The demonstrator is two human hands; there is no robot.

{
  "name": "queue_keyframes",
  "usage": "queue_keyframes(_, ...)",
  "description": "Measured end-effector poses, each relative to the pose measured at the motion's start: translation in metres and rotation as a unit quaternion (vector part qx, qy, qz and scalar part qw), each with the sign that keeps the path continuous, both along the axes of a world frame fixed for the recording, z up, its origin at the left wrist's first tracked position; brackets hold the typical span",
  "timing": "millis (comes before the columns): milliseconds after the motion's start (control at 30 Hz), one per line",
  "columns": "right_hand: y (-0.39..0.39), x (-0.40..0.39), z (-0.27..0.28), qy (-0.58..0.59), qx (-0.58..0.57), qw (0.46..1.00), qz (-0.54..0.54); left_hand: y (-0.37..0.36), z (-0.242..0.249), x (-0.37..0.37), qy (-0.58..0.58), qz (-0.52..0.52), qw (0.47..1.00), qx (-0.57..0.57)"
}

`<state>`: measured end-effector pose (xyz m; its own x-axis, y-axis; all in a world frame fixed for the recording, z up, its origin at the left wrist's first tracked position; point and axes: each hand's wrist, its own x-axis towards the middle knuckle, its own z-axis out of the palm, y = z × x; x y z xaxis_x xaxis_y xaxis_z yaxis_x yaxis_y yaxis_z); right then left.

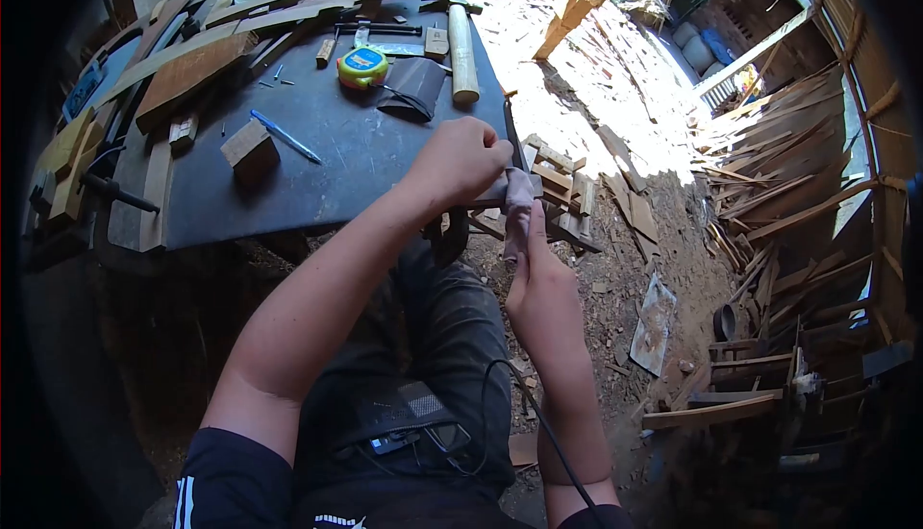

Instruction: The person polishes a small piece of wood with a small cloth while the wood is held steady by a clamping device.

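My left hand [461, 159] is closed at the right edge of the dark table [356, 154], its fingertips at the upper end of a greyish-pink cloth [517, 212]. My right hand [546, 289] is just below and right of it, gripping the lower part of the same cloth, with one finger stretched up along it. Part of a wooden piece shows beside the cloth. Under the table edge, a dark clamp-like part [447, 238] sits below my left wrist. What lies under the cloth is hidden.
On the table are a hammer [462, 53], a tape measure [362, 67], sandpaper [413, 87], a blue pen [286, 137], a wooden block [250, 152] and long wood strips [192, 73]. Scrap wood [769, 173] covers the ground at right. A cable [538, 414] hangs near my right forearm.
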<state>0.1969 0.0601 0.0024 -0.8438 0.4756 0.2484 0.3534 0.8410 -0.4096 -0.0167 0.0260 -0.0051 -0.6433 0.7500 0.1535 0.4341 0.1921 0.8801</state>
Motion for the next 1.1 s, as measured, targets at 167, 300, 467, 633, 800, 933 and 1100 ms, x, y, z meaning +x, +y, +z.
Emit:
queue_keyframes(167, -0.035, 0.057, 0.005, -0.047, -0.053, 0.997, -0.041, -0.014, -0.004, 0.004, 0.010, 0.013, 0.999, 0.048)
queue_keyframes(300, -0.017, 0.034, 0.003, -0.055, -0.052, 0.996, -0.044, -0.013, 0.002, -0.002, -0.009, -0.041, 0.999, -0.024)
queue_keyframes(467, -0.019, 0.022, -0.034, -0.024, -0.010, 0.998, -0.064, -0.019, 0.001, -0.007, -0.049, -0.067, 0.996, -0.013)
queue_keyframes(633, -0.025, 0.057, -0.085, 0.042, 0.036, 0.997, -0.056, -0.021, 0.005, -0.009, -0.066, -0.094, 0.993, -0.017)
queue_keyframes(800, -0.005, 0.026, -0.087, 0.047, 0.043, 0.996, -0.070, -0.016, -0.001, -0.005, -0.058, -0.089, 0.994, -0.018)
queue_keyframes(933, -0.026, 0.046, -0.091, 0.054, 0.017, 0.996, -0.073, -0.019, 0.003, -0.007, -0.052, -0.079, 0.995, -0.014)
queue_keyframes(1100, -0.012, 0.018, -0.027, -0.012, 0.002, 0.997, -0.081, -0.015, -0.004, -0.006, -0.057, -0.081, 0.995, -0.012)
